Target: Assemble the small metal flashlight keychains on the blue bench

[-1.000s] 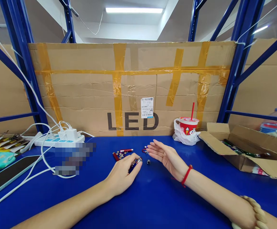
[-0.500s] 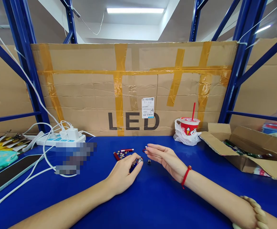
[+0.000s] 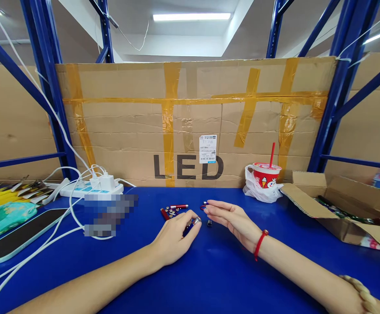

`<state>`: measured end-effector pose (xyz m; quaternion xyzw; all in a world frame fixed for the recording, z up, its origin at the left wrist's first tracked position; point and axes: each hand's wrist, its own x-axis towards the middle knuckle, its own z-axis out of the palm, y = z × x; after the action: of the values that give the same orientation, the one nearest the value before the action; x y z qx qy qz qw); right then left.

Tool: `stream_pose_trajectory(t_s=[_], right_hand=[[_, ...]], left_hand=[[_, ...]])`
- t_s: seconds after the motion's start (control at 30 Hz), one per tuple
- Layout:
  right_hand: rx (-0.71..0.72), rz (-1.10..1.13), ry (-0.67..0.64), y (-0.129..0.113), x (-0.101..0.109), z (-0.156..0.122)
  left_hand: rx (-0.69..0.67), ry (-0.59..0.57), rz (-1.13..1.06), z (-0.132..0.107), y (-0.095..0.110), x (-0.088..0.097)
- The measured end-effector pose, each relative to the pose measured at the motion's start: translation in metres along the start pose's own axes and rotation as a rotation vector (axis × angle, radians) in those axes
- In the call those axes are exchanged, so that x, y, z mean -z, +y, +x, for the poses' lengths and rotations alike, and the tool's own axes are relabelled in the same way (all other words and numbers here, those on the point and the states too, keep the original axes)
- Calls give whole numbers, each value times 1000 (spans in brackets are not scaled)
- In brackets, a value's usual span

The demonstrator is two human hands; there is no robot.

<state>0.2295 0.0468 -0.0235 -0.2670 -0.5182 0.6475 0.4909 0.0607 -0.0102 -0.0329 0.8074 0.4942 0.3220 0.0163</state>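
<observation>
My left hand [image 3: 176, 234] rests on the blue table [image 3: 209, 279], fingers curled around a small dark pen-shaped light with a silver tip [image 3: 195, 221]. My right hand [image 3: 234, 219] hovers just right of it, fingers stretched out and together, palm turned left, holding nothing. Under its fingertips lies a small black cap [image 3: 209, 223]. Behind my left hand sit a red pen light [image 3: 178, 206], another red one [image 3: 164, 213] and several silver button cells [image 3: 172, 212]. A red clip piece [image 3: 204, 204] shows beyond my right fingertips.
A taped cardboard sheet marked LED [image 3: 190, 126] closes the back. A white power strip with chargers and cables [image 3: 93, 187] lies left, with a phone [image 3: 19, 237] and packets. A red cup in a bag [image 3: 265, 179] and an open carton [image 3: 343, 205] stand right.
My right hand has turned from palm-up to edge-on and slid left toward my left hand. The camera shifted a little; my left hand kept its hold.
</observation>
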Motion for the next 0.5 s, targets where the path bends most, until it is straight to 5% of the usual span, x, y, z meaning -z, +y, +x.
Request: stream_pose_trajectory(t_s=[0.5], right_hand=[[-19, -63, -12, 8, 6, 8]], left_hand=[[-6, 27, 17, -1, 1, 0]])
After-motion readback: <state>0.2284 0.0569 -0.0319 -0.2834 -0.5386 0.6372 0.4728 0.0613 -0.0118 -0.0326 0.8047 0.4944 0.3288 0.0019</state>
